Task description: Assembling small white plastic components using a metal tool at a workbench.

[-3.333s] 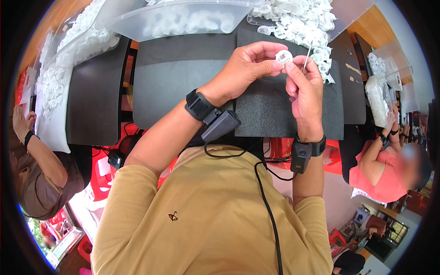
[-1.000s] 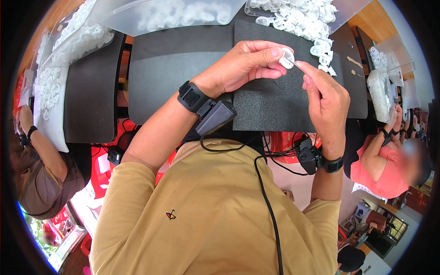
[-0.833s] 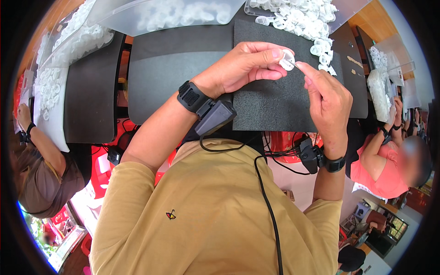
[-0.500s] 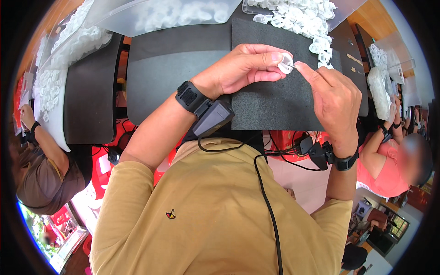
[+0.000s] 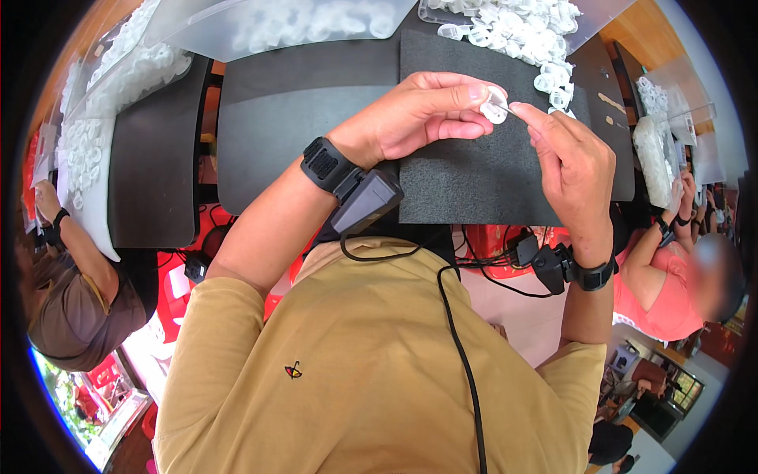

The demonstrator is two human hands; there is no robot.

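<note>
My left hand (image 5: 422, 110) pinches a small clear plastic cap (image 5: 496, 107) between thumb and forefinger, above a dark foam mat (image 5: 474, 178). My right hand (image 5: 572, 162) is closed, its fingertips meeting the cap from the right; a thin pin seems to sit between them, too small to be sure. Both wrists carry black bands with small devices and cables.
A heap of clear plastic caps (image 5: 525, 31) lies at the mat's far edge. A clear tray (image 5: 300, 24) of white parts stands at the back, more white parts (image 5: 110, 87) at the left. Another person's arm (image 5: 71, 245) works on the left, a second person (image 5: 671, 261) on the right.
Over three seconds my hands parted briefly, the right one dropping lower, then came together again at the cap. The left hand has kept hold of the cap throughout.
</note>
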